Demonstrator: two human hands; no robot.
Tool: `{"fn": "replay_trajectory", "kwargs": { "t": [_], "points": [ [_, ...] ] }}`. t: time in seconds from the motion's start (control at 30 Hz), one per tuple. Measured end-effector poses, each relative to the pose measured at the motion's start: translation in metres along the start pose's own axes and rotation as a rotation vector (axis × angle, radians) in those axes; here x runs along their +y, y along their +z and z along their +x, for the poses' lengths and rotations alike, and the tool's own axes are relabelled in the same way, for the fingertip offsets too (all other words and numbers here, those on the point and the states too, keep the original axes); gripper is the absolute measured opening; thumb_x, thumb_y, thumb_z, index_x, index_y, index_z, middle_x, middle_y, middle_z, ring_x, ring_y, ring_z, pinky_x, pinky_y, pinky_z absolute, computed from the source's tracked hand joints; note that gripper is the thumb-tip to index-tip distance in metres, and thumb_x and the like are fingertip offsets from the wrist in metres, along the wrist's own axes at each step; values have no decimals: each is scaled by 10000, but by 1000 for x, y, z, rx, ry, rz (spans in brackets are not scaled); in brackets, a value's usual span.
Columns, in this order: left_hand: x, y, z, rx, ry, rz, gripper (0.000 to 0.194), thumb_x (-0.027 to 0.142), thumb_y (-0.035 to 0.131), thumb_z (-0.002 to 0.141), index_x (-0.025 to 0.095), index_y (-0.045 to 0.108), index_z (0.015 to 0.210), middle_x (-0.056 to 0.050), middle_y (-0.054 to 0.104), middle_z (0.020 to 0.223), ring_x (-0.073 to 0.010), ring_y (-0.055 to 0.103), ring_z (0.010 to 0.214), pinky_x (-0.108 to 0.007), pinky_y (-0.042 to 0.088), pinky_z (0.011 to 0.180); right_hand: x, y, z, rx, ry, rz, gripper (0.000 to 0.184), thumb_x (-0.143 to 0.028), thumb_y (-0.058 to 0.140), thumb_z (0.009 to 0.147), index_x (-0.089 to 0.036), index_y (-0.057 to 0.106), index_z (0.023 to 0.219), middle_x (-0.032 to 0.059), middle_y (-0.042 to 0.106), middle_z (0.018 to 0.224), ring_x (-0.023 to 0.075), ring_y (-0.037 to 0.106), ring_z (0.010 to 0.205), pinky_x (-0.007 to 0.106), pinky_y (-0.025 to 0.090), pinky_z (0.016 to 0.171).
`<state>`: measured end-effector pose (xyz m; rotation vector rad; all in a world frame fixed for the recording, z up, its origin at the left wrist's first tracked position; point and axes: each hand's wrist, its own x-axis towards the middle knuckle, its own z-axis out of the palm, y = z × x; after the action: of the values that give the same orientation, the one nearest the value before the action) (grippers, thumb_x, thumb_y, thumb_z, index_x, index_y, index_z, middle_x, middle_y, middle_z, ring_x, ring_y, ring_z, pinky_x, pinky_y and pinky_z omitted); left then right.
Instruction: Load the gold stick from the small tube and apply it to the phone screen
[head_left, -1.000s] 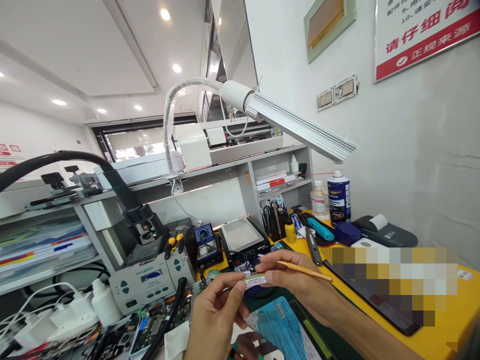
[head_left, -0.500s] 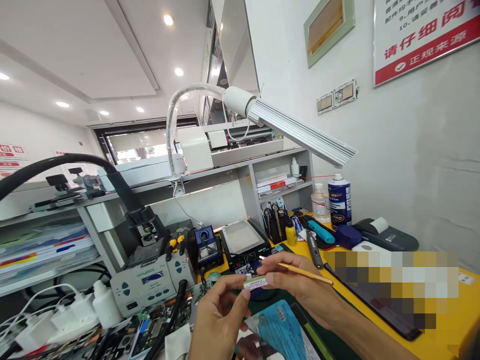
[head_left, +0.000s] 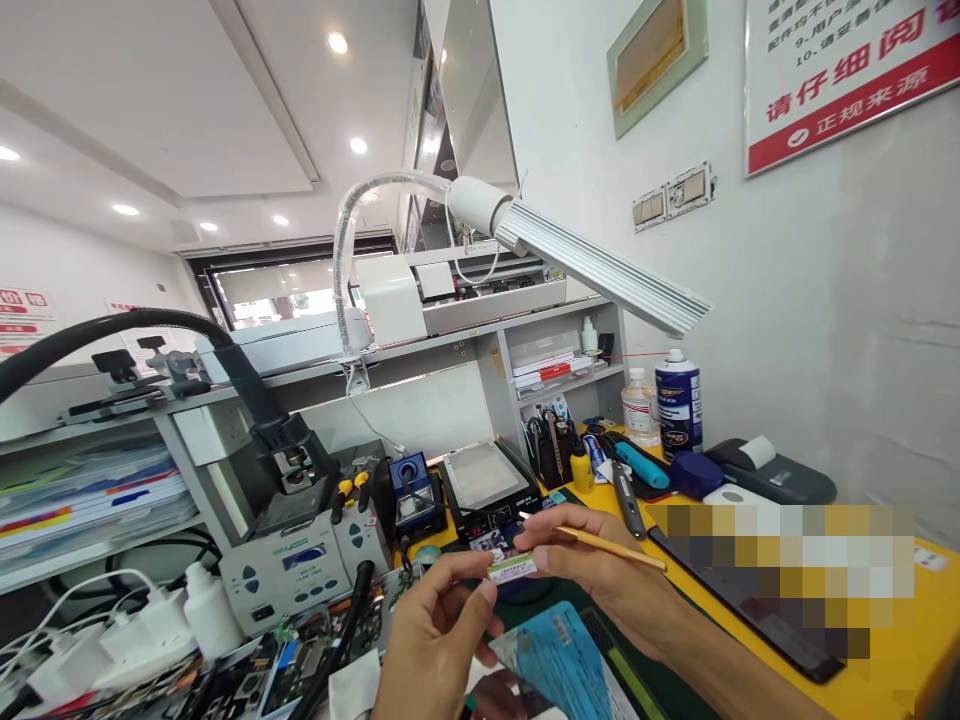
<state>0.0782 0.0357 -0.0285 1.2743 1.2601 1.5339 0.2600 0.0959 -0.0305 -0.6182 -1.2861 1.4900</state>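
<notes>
Between both hands is a small, narrow white-and-green labelled packet point(head_left: 513, 567), its printed long side facing me. My left hand point(head_left: 442, 615) is closed on its left end, thumb below and forefinger above. At the right end, my right hand point(head_left: 581, 555) pinches it between thumb and fingers. A slim gold pen-like tool point(head_left: 615, 549) also lies across my right hand, its pale tip pointing left; its exact kind cannot be made out. Below the hands, a blue printed plastic pouch point(head_left: 564, 655) lies on the dark green mat point(head_left: 694, 625).
A dark tablet-like panel point(head_left: 739, 600) lies at right, beside a blurred patch. Behind stand a heating plate point(head_left: 487, 480), a soldering station point(head_left: 411, 490) and a blue spray can point(head_left: 679, 405). At left are a grey rework station point(head_left: 300, 565), circuit boards point(head_left: 304, 650) and a white bottle point(head_left: 212, 610).
The packet's label has tilted slightly and shows a little more of its face. My left thumb has shifted slightly; both hands otherwise keep their places.
</notes>
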Motion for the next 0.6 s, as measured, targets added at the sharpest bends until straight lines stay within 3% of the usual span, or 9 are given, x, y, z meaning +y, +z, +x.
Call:
{"fn": "replay_trajectory", "kwargs": {
  "t": [0.23,0.43,0.5,0.6],
  "points": [
    [2,0,0,-13,-3,-3,489,536,806,684,138,718,954,7,614,508,-115,522,451,-210,461,446,0,-2,-1,-1,0,19,287,-220,837,719,-196,753,992,68,785,1009,250,684,1010,373,509,906],
    [-3,1,1,-2,8,-19,542,545,802,690,147,686,1039,26,591,498,-128,535,480,-215,460,459,-1,-1,-1,-9,24,94,368,-269,865,702,-196,727,1036,83,753,1102,265,663,1087,389,534,922],
    [-4,1,1,4,17,-24,554,547,807,684,147,684,1046,28,585,504,-136,549,505,-213,463,461,-1,2,-1,-11,54,115,365,-298,860,717,-182,713,1031,89,743,1103,265,689,1040,394,575,865],
    [-6,0,2,14,21,-26,566,555,818,668,147,687,1038,31,573,505,-145,564,522,-214,470,454,1,7,-1,-38,119,133,370,-320,844,742,-142,686,1026,97,762,939,253,748,817,362,610,680]
  ]
}}
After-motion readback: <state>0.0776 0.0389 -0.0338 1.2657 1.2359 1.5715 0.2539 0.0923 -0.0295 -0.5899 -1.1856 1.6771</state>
